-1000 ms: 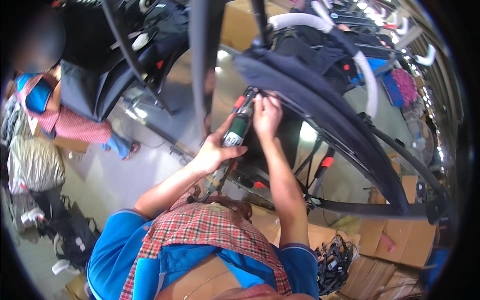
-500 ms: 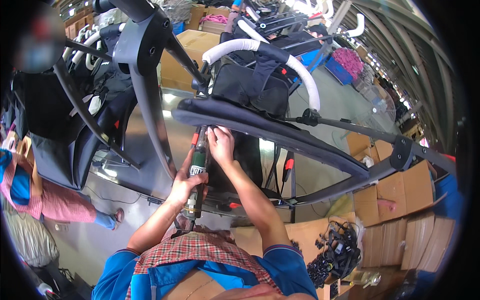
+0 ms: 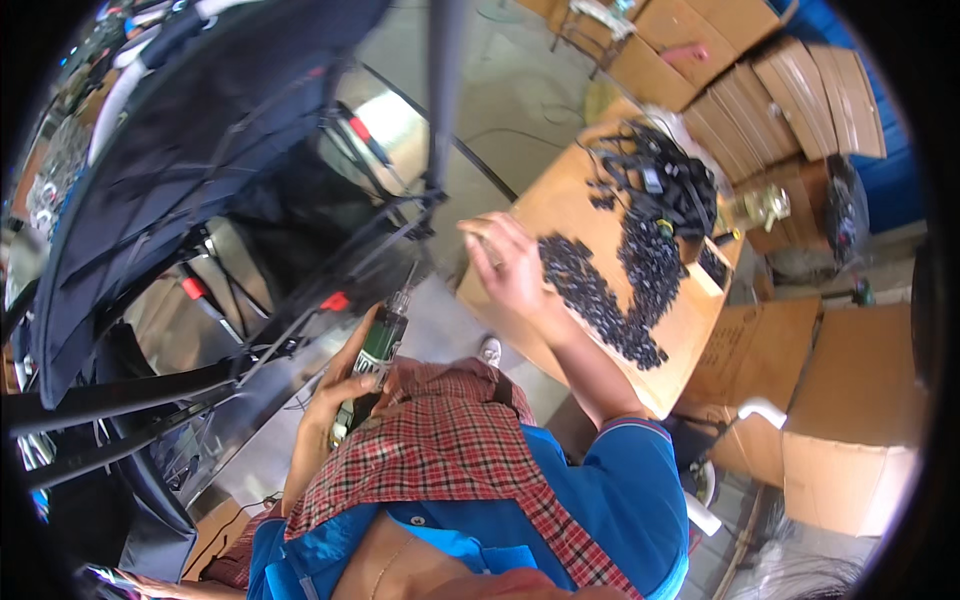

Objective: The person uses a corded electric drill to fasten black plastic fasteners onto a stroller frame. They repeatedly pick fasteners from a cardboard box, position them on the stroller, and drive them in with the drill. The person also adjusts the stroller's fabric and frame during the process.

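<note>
My left hand grips a green and black power screwdriver, its bit pointing up toward the black metal frame of a dark fabric-covered stroller. My right hand hovers over the edge of a wooden table, fingers curled, beside a pile of small black screws. Whether it holds a screw cannot be seen.
A tangle of black straps and buckles lies on the table's far side. Flattened cardboard boxes stack beyond it, and more boxes stand at the right. Grey concrete floor shows between frame and table.
My right hand left the stroller frame and swung right over the table's screw pile. My left hand lowered the screwdriver away from the frame. My view turned right.
</note>
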The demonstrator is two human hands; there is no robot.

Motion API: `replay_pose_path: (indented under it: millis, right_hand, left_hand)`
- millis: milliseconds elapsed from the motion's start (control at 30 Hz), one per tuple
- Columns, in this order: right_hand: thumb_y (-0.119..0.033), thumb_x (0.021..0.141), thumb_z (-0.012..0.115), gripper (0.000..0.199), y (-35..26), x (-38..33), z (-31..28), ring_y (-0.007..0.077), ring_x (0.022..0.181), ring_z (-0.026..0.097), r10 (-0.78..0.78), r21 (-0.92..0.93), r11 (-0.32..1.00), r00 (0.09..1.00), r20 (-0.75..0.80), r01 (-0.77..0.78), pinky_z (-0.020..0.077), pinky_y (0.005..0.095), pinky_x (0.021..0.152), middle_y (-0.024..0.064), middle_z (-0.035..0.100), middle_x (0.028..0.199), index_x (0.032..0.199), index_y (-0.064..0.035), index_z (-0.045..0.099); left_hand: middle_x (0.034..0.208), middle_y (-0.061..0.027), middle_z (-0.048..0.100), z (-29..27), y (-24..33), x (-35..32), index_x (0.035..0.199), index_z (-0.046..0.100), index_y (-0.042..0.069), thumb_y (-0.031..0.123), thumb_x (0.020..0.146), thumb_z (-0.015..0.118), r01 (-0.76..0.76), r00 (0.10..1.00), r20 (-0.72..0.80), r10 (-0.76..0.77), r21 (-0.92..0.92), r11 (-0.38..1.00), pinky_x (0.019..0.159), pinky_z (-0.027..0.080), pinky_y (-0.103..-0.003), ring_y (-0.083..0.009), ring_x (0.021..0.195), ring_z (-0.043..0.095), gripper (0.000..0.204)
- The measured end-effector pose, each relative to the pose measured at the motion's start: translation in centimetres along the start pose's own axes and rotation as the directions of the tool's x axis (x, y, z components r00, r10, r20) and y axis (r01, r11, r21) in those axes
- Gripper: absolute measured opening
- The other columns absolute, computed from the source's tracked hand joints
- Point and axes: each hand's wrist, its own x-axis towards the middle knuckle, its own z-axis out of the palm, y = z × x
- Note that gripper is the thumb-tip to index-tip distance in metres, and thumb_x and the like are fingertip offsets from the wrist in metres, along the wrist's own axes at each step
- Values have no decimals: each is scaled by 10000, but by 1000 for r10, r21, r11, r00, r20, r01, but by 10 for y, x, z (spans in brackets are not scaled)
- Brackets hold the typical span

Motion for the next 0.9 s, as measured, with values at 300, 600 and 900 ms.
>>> replay_pose_path:
  millis: [300,600,900]
  right_hand:
    - [-137,804,664,146,182,-154,-161,339,889,617,499,-579,693,865,-45,-430,503,410,805,139,653,916,918,-44,664]
    - [-196,739,695,115,254,-186,-174,289,876,585,507,-634,685,860,61,-359,470,417,779,71,583,840,757,-113,617]
    - [-200,838,634,101,258,-187,-169,266,834,601,393,-648,725,913,109,-235,465,417,720,59,602,843,835,-101,612]
  left_hand:
    - [785,-133,562,80,-37,123,1530,167,146,201,790,634,308,948,130,-289,-160,938,497,432,-260,-155,562,528,877]
    - [773,-118,584,128,-52,189,1538,125,168,227,769,690,360,919,224,-323,-146,922,494,473,-269,-172,549,585,956]
    - [837,-113,561,151,-34,227,1523,153,201,286,884,577,247,969,44,-244,-191,950,433,407,-254,-151,516,533,772]
